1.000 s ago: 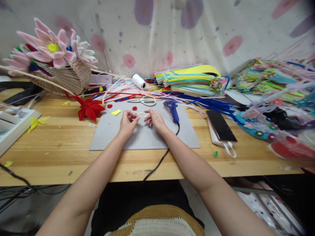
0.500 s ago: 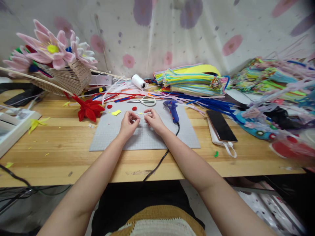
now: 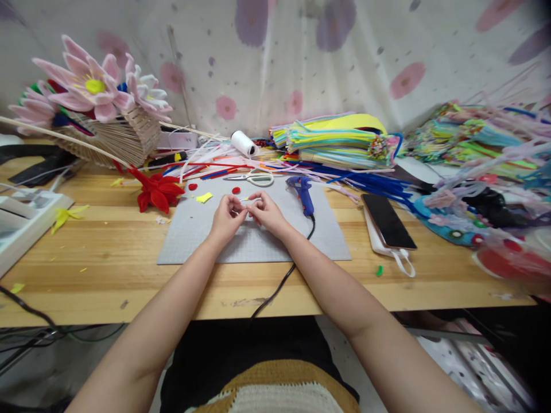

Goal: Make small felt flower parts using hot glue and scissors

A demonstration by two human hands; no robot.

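Observation:
Over the grey cutting mat, my left hand and my right hand meet with fingertips pinched together. Whatever lies between them is too small to make out; a speck of pale yellow shows just beyond the fingertips. Behind the hands lie scissors with pale handles. A red disc, another red disc and a yellow scrap rest on the mat's far part. The blue glue gun lies right of my right hand, its black cord passing under my right forearm.
To the left are a red fuzzy flower, a basket of pink flowers and a white power strip. Bundles of pipe cleaners and a white thread spool line the back. A phone lies at right.
My two hands have come closer, the right moving slightly left until the fingertips meet. The objects on the table stay where they were.

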